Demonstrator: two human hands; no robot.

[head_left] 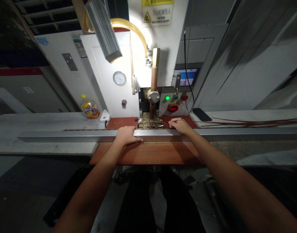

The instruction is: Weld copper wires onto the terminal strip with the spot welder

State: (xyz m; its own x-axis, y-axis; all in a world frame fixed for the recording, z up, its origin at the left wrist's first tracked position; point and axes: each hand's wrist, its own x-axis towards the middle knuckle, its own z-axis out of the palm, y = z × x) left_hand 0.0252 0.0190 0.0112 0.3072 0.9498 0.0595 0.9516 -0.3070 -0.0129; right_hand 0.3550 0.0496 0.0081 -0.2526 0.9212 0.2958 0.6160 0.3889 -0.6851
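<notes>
OK, we've got our left hand (pixel 125 135) closed over the silver bar (pixel 158 133), thumb along its near side, a bit left of the brass fixture (pixel 148 120). Fingers of our right hand (pixel 179 125) are pinched on a slim piece (pixel 181 119), too small to identify, just right of the fixture; the forearm crosses over the bar. To do this well, we'd best use the left hand as a firm stop so the bar can't creep, move the right in small strokes, and keep all fingers out from under the copper-coloured column (pixel 152 77), since the tip looks very near the fixture. Bar lies flat, in front of the fixture, across the reddish-brown board (pixel 168 153) and the pale surface (pixel 44 147) on our left. Long axis goes left-right, crosswise to us, about parallel to the board's front edge. Left end shows over the pale surface; right end runs out of view. Copper-coloured strips (pixel 247 123) behind it at the right lie nearly in line with it.
</notes>
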